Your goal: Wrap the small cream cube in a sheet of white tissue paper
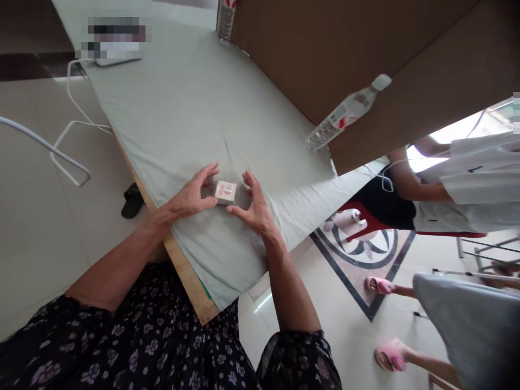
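Observation:
A small white box with red printing lies on the pale green cloth of the table, close to its near corner. My left hand is on the box's left side, thumb and fingers spread, its thumb tip very near the box's edge. On the other side my right hand is curved with fingers apart, the thumb close to the box's lower right. Whether either thumb touches the box I cannot tell. Neither hand is closed around anything.
A large brown cardboard panel stands along the right side. Before it leans a clear plastic bottle; another bottle stands farther back. A white device with cables sits at far left. Other people sit at right, one in a white shirt.

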A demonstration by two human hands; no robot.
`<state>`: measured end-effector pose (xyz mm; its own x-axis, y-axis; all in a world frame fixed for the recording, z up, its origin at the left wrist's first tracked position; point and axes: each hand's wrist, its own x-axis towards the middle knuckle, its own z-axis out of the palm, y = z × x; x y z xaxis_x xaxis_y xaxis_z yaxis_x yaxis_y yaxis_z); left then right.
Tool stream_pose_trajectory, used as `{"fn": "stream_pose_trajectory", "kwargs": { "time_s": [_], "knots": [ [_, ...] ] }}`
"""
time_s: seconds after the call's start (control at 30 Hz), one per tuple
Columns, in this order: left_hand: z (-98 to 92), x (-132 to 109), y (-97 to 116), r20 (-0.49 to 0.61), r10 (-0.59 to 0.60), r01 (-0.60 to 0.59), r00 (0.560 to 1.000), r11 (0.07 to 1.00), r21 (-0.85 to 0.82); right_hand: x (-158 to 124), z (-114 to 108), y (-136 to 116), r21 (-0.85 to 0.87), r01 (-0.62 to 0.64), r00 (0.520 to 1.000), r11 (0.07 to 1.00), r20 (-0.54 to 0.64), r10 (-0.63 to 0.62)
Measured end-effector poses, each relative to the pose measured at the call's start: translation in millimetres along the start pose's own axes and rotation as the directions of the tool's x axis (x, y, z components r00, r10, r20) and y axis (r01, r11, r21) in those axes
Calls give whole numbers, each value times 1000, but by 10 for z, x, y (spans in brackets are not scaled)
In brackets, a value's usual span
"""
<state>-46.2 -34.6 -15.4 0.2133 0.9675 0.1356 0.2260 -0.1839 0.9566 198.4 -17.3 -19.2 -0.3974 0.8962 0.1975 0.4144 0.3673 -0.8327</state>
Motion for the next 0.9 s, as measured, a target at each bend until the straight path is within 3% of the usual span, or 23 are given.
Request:
{"fn": "stream_pose_trajectory", "kwargs": {
  "time_s": [0.1,0.27,0.4,0.53,0.73,0.9],
  "knots": [
    [27,17,-11,0,14,-14,1000,999,46,82,72,0,2,-1,1000,1000,19,1],
    [106,62,4,-113,134,-115,984,980,164,144,151,-15,-44,40,994,998,-101,-44],
    [122,80,-18,-121,102,-66,987,960,270,139,198,20,-67,10,995,998,-101,-17],
    [107,34,-69,-113,103,-80,988,978,194,53,166,42,-36,35,989,999,-140,-39],
    [132,2,-121,-217,77,-65,973,996,60,-35,85,-37,-137,105,940,985,-310,-143],
    [178,19,-93,-279,41,-34,959,999,29,61,118,-141,-303,215,913,928,-275,-301]
  ]
}}
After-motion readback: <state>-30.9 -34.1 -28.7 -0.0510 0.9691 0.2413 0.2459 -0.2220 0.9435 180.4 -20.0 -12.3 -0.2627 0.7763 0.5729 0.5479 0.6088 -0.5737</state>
